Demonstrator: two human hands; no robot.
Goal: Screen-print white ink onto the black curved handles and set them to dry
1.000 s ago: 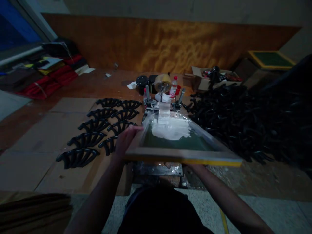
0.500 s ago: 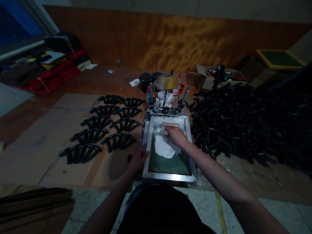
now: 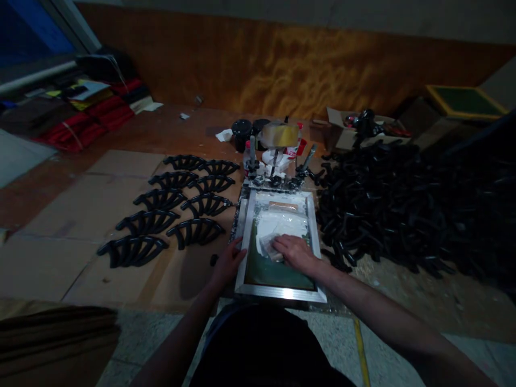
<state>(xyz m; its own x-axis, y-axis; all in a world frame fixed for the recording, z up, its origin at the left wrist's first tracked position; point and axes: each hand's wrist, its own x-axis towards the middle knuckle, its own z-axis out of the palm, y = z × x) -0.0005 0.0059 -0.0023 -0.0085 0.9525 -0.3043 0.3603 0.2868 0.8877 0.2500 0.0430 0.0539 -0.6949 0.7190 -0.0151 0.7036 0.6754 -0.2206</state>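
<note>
The metal frame [image 3: 281,294], the largest item, lies in front of the clamp fixture [image 3: 278,183], with the person's body at its near end; judged by its rails, it should be stiff and moderately light, best taken by the near rail or the two side rails. The green mesh [image 3: 278,277] stretched inside it is likely taut and easily damaged; do not grasp it or press it with a sharp corner. The white paste [image 3: 264,221] spread on the mesh looks thick, wet and slippery; keep fingers clear. The left hand [image 3: 229,263] is at the frame's left rail, fingers bent against it; whether it grips or merely steadies cannot be told. The right hand [image 3: 297,252] grasps a pale scraper [image 3: 274,252] over the paste; the tool is probably light and rigid, to be held by its upper edge, away from the smeared part. The narrow wooden strip [image 3: 283,206], lying across the frame's far part, should be light and stiff; hold its exposed top edge.
</note>
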